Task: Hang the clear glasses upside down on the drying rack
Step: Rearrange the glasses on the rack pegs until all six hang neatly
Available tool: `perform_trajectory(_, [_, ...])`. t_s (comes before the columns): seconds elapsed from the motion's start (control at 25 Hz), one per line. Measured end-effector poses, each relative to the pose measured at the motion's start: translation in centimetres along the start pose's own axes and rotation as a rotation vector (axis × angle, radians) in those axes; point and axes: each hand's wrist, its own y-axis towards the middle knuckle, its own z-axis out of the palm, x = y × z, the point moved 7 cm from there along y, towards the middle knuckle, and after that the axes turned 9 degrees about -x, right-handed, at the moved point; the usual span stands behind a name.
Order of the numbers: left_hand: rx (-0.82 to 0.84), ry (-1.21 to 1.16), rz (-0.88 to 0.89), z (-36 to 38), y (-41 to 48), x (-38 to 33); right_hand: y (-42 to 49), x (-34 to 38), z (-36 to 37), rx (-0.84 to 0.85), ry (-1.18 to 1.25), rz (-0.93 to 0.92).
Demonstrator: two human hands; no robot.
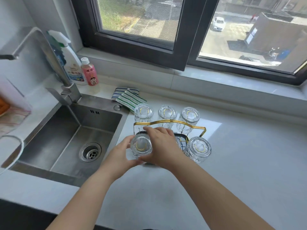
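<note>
Both hands clasp one inverted clear glass (141, 145) at the gold-wire drying rack's (169, 122) near-left corner: left hand (120, 156) cupping its left side, right hand (160, 143) wrapped over its right. Bottle labels behind the rack are unreadable.

I see clear, glossy glasses (197, 149) with patterned, textured walls on a shiny gold metal wire rack (167, 122). The counter (240, 163) looks smooth, pale and stone-like, with a soft sheen. The sink (66, 130) and faucet (49, 52) are brushed steel, matt. The striped dishcloth (127, 98) is woven fabric; the bottles (89, 73) look plastic.
</note>
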Motion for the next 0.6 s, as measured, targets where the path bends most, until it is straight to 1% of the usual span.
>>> perform_trajectory(0.16, [-0.005, -0.013, -0.004, -0.2, 0.1, -0.3, -0.1, -0.3, 0.0, -0.011, 0.067, 0.041])
perform_trajectory(0.48, [0.033, -0.013, -0.015, -0.2, 0.1, 0.0, -0.9, -0.4, -0.7, -0.015, 0.147, 0.061])
perform_trajectory(0.6, [0.108, 0.017, -0.023, 0.2, -0.1, 0.7, -2.4, -1.4, -2.9, -0.106, 0.238, 0.071])
